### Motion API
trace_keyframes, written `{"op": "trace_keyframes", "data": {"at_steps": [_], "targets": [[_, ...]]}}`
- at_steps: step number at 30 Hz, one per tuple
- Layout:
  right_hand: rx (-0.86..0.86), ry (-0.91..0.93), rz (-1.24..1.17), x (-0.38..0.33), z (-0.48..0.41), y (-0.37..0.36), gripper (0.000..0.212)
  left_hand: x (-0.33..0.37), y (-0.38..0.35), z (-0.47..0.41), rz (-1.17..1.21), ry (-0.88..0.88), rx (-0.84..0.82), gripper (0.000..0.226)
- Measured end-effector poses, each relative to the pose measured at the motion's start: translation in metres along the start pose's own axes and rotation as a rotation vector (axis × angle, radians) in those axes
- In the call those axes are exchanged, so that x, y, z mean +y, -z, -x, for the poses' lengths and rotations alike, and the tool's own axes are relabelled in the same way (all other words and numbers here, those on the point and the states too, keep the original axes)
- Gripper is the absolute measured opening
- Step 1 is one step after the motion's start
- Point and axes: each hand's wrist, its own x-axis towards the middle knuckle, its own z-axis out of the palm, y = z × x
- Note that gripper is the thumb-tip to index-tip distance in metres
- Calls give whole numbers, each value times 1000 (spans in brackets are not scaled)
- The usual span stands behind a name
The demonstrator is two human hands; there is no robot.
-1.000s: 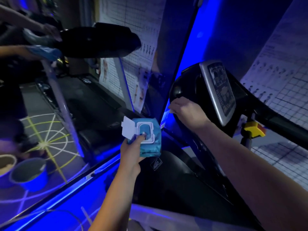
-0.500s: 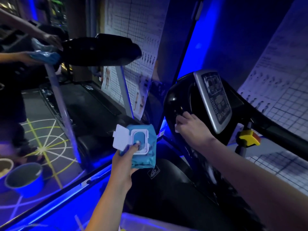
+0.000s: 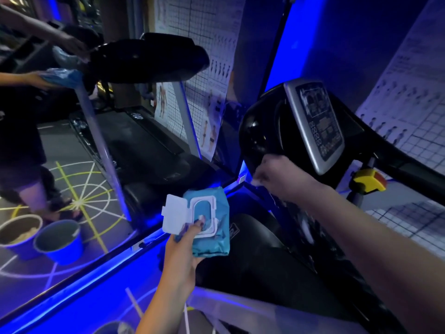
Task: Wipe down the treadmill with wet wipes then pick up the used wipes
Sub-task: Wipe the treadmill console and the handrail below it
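Observation:
My left hand (image 3: 184,247) grips a teal wet-wipe pack (image 3: 212,227) with its white lid flipped open, held low in front of the treadmill. My right hand (image 3: 277,177) is blurred and curled round a white wipe (image 3: 255,182), only a small edge of it showing, pressed against the lower left side of the black treadmill console (image 3: 265,126). The silver-framed display panel (image 3: 315,121) sits just right of that hand. A yellow and red safety key block (image 3: 368,180) is under the console.
A mirror on the left reflects a treadmill (image 3: 144,59), a person wiping it, and two blue buckets (image 3: 57,242) on the floor. Exercise charts (image 3: 207,75) hang on the wall. The dark treadmill deck (image 3: 252,261) lies below my hands.
My right hand has slid down the left side of the console with the wipe. The left hand with the pack has dropped slightly lower in view.

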Motion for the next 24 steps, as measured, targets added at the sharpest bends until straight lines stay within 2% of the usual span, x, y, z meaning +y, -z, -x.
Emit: {"op": "trace_keyframes", "data": {"at_steps": [1, 3, 7, 10, 13, 17, 20, 21, 22, 24], "targets": [[101, -1, -87, 3, -2, 4, 12, -4, 2, 2, 0, -3, 2, 45], [250, 7, -109, 15, -8, 8, 13, -10, 4, 7, 8, -10, 7, 42], [400, 113, 82, 33, -6, 2, 4, -20, 1, 12, -3, 24, 19, 40], [301, 206, 178, 33, 14, -2, 9, -15, -7, 11, -4, 39, -2, 46], [181, 179, 249, 25, 42, 4, 8, -2, -17, 6, -23, 24, -37, 37], [83, 168, 296, 18, 66, 11, 14, 16, -25, 2, -15, 31, -59, 38], [-128, 70, 279, 7, 69, 30, 10, 26, -22, -4, -34, 20, -77, 38], [-148, 16, 218, 7, 66, 39, 8, 27, -20, -6, -36, 22, -84, 38], [-114, -47, 111, 10, 60, 47, 9, 29, -18, -8, -39, 23, -87, 38], [72, -126, -20, 19, 46, 57, 11, 31, -15, -11, -42, 23, -87, 37]]}}
